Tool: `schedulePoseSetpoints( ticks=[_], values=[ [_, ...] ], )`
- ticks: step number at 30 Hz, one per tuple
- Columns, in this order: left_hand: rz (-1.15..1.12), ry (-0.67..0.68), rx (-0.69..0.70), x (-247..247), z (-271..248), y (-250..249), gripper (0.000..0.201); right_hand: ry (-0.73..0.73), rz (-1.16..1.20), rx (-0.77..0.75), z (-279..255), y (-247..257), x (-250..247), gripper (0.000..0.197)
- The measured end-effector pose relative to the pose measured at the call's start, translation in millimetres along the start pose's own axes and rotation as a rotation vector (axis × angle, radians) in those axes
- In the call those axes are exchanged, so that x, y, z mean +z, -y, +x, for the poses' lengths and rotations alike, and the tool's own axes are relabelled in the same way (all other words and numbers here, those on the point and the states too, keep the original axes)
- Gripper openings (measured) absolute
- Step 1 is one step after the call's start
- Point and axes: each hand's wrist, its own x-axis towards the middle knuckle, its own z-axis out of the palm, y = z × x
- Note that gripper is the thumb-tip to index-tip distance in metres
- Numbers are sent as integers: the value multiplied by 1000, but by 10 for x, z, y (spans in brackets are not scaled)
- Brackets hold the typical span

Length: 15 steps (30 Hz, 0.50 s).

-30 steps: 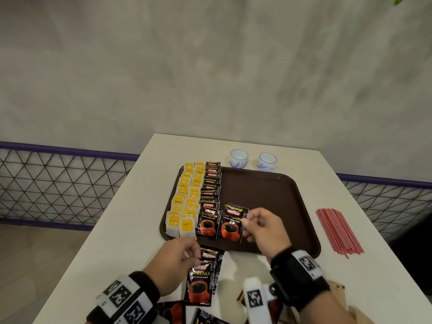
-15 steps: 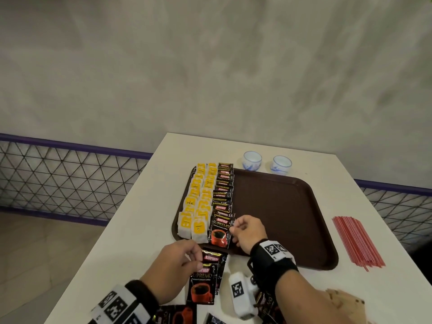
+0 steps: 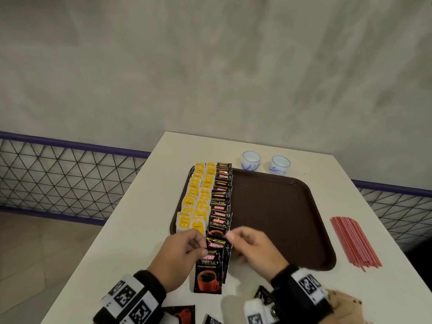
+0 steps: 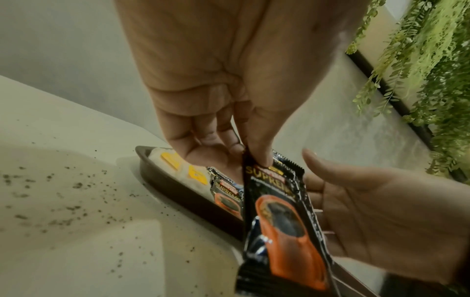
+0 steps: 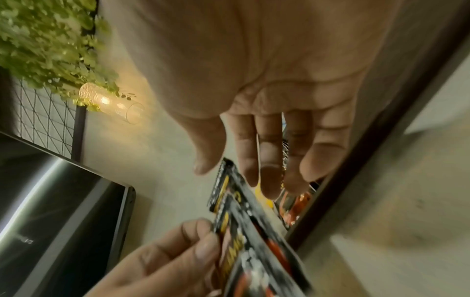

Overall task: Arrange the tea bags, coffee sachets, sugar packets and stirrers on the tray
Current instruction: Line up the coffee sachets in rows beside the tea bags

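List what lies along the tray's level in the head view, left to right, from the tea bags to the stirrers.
Yellow tea bags → coffee sachet row → bare brown tray → white table strip → red stirrers.

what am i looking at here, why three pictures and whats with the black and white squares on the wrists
There is no machine here, only a person with three cameras. The head view looks down from the forehead; the other two look along each wrist at the fingers. The squares are printed markers on the wrist bands.

A white table carries a brown tray. On the tray's left side lie two rows of yellow tea bags and one row of black coffee sachets. Two small cups stand behind the tray and red stirrers lie to its right.

The left hand pinches a few sachets by their tops. The right hand reaches for them with its fingers loose.
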Motion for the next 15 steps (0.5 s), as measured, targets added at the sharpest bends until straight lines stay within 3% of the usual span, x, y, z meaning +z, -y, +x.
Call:
schedulePoseSetpoints(
  ticks=[2,7,12,15],
  values=[
    [-11,-33,2,27,26,-6,17,56,-11,-33,-138,-30,36,12],
    [-26,-23,40,85,-21,-82,14,-77,-19,-21,-92,-101,53,28],
    [83,-91,147,16,-133,-59,17,-240,199,93,58,-59,-13,30],
    [83,-74,159,-21,-211,-63,18,-265,9,51,185,-24,0,22]
  ],
)
